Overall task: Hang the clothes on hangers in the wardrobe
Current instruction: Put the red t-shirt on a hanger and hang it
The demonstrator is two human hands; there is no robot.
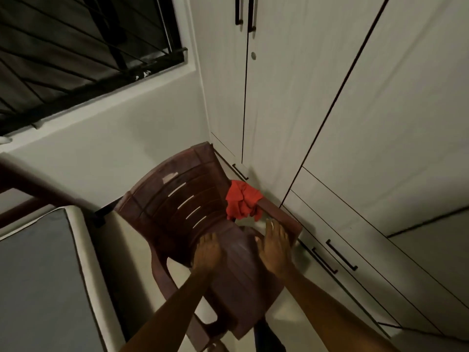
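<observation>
- Red garment: crumpled, draped over the right armrest of a brown plastic chair, beside the backrest.
- Left hand: fingers extended, palm down over the seat, holding nothing.
- Right hand: fingers straight, spread over the seat's right edge, near the armrest.
- Wardrobe: white doors closed, directly behind the chair.
- Bed: left of the chair.

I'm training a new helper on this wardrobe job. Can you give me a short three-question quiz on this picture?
1. True or false: the wardrobe doors are shut.
2. Where does the red garment lie? A) on the mattress B) over the chair's armrest C) on the floor
3. Fill in: both the left hand and the right hand hold ____.

Key: 1 true; 2 B; 3 nothing.
</observation>
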